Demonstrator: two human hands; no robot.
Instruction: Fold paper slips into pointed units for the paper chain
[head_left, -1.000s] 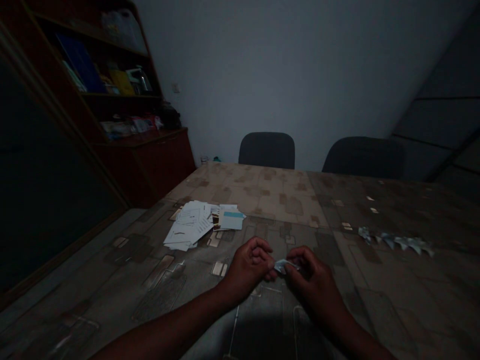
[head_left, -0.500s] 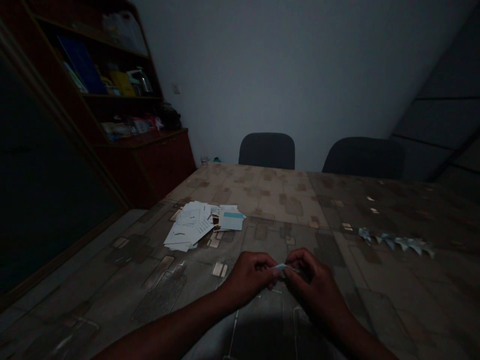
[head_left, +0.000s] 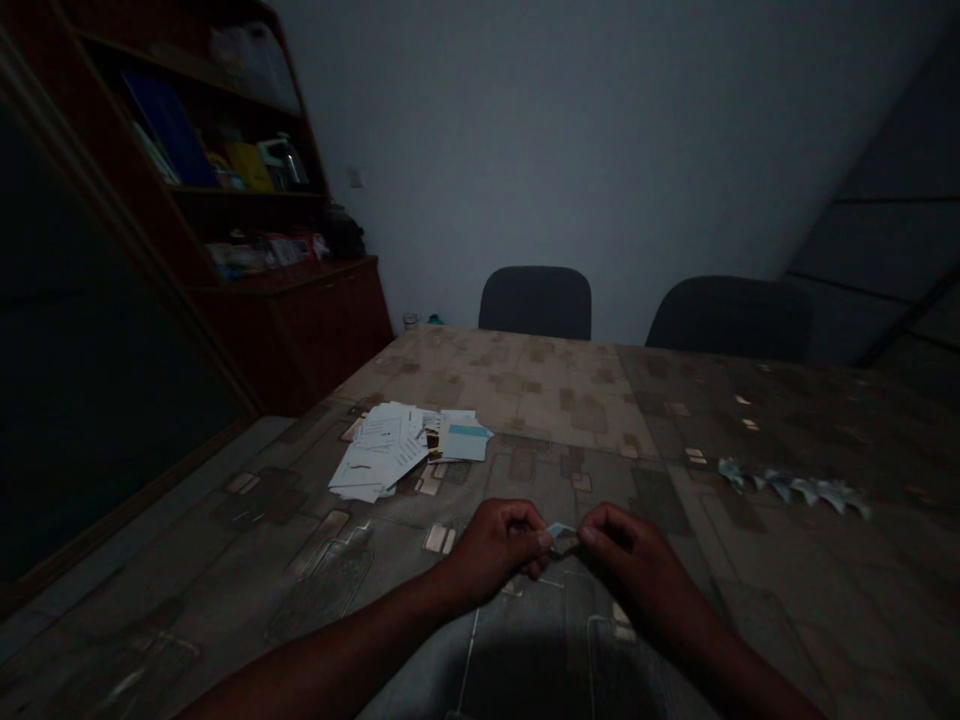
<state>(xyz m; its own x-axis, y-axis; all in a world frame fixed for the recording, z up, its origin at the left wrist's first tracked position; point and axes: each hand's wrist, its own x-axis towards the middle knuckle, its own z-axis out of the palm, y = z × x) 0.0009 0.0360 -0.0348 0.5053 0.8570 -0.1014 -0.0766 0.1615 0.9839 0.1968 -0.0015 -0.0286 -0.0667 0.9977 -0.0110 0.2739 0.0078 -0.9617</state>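
Note:
A small folded piece of paper [head_left: 559,532], pale blue and white, is held just above the table between my two hands. My left hand [head_left: 506,545] pinches its left end between thumb and fingers. At its right end, my right hand [head_left: 622,545] grips a corner with thumb and forefinger closed. Farther off to the left lies a loose pile of printed white cards [head_left: 382,450], with a blue-striped card [head_left: 463,440] beside it. To the right, a row of several folded paper pieces [head_left: 799,488] rests on the table.
The table [head_left: 525,380] has a patterned cover. Two dark chairs stand behind it, one at the middle [head_left: 535,300] and another chair [head_left: 727,312] on the right. A wooden cabinet [head_left: 300,320] with filled shelves is at the left. A glass [head_left: 410,321] is near the far left corner.
My hands have drawn slightly apart, the right one moving a little to the right. More of the folded paper shows between the fingers. The card pile and the row have stayed put.

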